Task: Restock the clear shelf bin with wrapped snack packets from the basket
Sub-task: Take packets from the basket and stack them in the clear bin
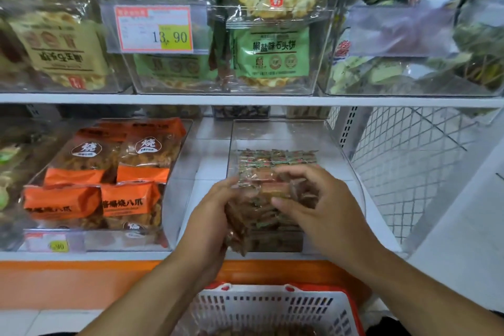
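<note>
A clear shelf bin (289,131) stands on the lower shelf, right of centre, with rows of small brown wrapped snack packets (275,159) lying in its back half. My left hand (210,215) and my right hand (319,204) together clasp a bundle of the same snack packets (259,213) over the bin's front part. The left hand grips the bundle's left side; the right hand's fingers curl over its top and right side. A white basket with a red rim (272,308) sits below the shelf at the bottom of view, with brown packets just visible inside.
A clear bin of orange snack bags (109,185) stands left of the target bin. The upper shelf (245,99) carries bins of green and tan cracker packs and a price tag reading 13.90 (154,28). White wire mesh (409,166) closes the right side.
</note>
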Available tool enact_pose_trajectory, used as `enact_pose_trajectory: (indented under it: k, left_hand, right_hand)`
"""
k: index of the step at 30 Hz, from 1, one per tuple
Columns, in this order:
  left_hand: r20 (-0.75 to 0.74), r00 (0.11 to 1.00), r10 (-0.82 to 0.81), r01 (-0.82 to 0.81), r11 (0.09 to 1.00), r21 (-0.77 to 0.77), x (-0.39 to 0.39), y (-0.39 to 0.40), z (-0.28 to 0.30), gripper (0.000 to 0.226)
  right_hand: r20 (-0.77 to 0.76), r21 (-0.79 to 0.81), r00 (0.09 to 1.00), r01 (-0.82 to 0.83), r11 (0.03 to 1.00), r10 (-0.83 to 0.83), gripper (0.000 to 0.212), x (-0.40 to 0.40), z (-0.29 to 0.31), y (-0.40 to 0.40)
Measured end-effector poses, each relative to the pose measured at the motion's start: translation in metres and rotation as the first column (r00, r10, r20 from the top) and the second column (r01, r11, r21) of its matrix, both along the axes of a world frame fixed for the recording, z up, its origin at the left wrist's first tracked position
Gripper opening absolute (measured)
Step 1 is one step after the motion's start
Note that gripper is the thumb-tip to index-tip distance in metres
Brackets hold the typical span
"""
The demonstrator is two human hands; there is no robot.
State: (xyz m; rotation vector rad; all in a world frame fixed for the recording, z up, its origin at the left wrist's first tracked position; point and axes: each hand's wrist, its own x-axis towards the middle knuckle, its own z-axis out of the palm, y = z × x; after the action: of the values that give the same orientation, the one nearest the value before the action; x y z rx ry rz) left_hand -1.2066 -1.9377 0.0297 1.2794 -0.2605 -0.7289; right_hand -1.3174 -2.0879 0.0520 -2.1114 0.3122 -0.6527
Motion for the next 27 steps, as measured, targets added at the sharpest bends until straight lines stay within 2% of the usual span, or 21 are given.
enact_pose_trajectory:
  k: [2,3,6,8,11,14,16,18,20,22,27]
  left_hand:
    - [-0.088,0.988,-0.130,0.126,0.991,-0.045,0.000,0.003,0.003,0.037]
    - [-0.075,0.981,-0.178,0.175,0.983,-0.056,-0.001,0.005,0.005,0.041]
    - [0.026,0.988,-0.154,0.155,0.987,-0.052,-0.001,0.007,0.006,0.030]
    - [0.033,0.996,-0.077,0.079,0.995,-0.068,-0.001,0.007,0.007,0.023]
    - [0.069,0.998,0.011,-0.006,0.997,-0.083,-0.001,0.006,0.007,0.024]
    - [0.142,0.990,-0.017,0.024,0.999,-0.045,-0.005,0.009,0.011,0.026]
    - [0.171,0.984,-0.044,0.045,0.999,-0.004,-0.007,0.011,0.013,0.037]
    - [0.172,0.983,-0.062,0.061,0.998,0.011,-0.006,0.012,0.013,0.040]
    - [0.183,0.979,-0.090,0.089,0.996,0.014,-0.005,0.012,0.014,0.030]
    - [0.201,0.973,-0.115,0.112,0.993,0.023,-0.003,0.013,0.013,0.025]
    - [0.253,0.951,-0.178,0.164,0.983,0.077,0.000,0.014,0.012,0.036]
  right_hand:
    - [0.074,-0.239,0.996,-0.028,0.971,0.047,0.043,-0.005,0.002,0.001]
    - [0.068,-0.305,0.994,-0.062,0.950,0.087,0.048,-0.006,0.002,0.001]
    - [-0.046,-0.370,0.978,-0.206,0.906,0.203,0.061,-0.008,-0.001,-0.004]
    - [-0.055,-0.323,0.965,-0.260,0.910,0.256,0.056,-0.009,-0.001,-0.009]
    - [0.026,-0.110,0.983,-0.180,0.978,0.184,0.037,-0.010,0.003,-0.015]
    - [-0.023,0.170,0.980,-0.193,0.966,0.200,0.045,-0.010,0.004,-0.019]
    - [-0.055,0.273,0.967,-0.225,0.935,0.248,0.050,-0.009,0.003,-0.020]
    - [-0.062,0.295,0.964,-0.230,0.927,0.259,0.049,-0.008,0.004,-0.020]
    - [-0.082,0.271,0.964,-0.222,0.937,0.252,0.047,-0.008,0.004,-0.020]
    - [-0.116,0.250,0.961,-0.215,0.944,0.250,0.053,-0.009,0.003,-0.021]
    - [-0.087,0.376,0.945,-0.263,0.889,0.316,0.075,-0.010,0.002,-0.026]
